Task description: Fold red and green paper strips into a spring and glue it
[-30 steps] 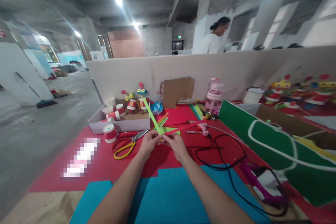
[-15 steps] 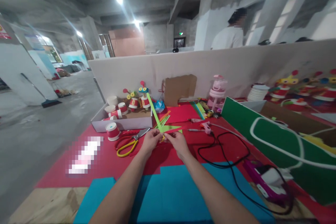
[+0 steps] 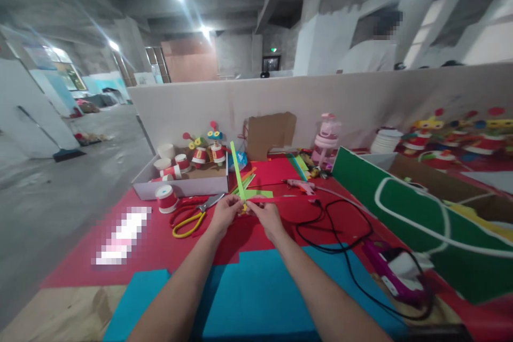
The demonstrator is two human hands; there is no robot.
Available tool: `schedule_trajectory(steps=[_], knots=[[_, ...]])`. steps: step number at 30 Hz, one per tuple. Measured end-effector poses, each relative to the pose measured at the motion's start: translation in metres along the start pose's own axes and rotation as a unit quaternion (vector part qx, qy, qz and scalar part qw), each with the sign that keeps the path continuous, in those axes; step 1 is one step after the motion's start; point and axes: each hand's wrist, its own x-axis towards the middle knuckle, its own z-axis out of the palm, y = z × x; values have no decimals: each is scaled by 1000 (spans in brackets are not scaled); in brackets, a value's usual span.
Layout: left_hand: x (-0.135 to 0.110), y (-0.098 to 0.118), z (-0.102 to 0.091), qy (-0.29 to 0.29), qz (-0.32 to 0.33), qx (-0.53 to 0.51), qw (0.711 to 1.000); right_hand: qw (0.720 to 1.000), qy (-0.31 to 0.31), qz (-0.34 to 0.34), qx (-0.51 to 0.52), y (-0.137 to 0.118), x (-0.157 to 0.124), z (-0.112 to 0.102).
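Holding the green strip [image 3: 237, 170] at its lower end, you are keeping both hands together just above the red surface [image 3: 160, 246], near its middle. Your left hand [image 3: 224, 212] is pinching the strip from the left with its fingertips closed narrowly on it; your right hand [image 3: 265, 216] is meeting it from the right, its fingertips closed on the same lower end. A small yellow bit is showing between the two hands, too small to identify.

The strip's long axis is running nearly upright, with its free end pointing up and away from you, leaning only slightly left, toward the white box [image 3: 180, 187] holding paper-cup figures. A thin red strip [image 3: 276, 200] is lying nearly level, running rightward from the point where your hands meet.

Compared with a second ago, the green strip is standing steeper: its free end was then leaning clearly to the upper left, and it is now closer to vertical. Your hands are remaining pinched at the same spot.

The yellow-handled scissors [image 3: 192, 215] are lying just left of your left hand, with a red-and-white cup [image 3: 166, 199] beyond them. A glue gun [image 3: 298, 186] is resting to the right, its black cable [image 3: 336, 224] looping toward you. A blue sheet [image 3: 256, 299] is lying under your forearms.
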Motion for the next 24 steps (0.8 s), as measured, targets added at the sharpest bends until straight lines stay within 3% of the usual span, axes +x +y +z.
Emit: schedule_trajectory(steps=[17, 24], knots=[[0, -1, 0, -5, 0, 3, 1000, 1000, -8, 6, 2, 2, 2, -3], [-3, 5, -1, -18, -2, -29, 999, 996, -11, 49, 77, 3, 7, -4]])
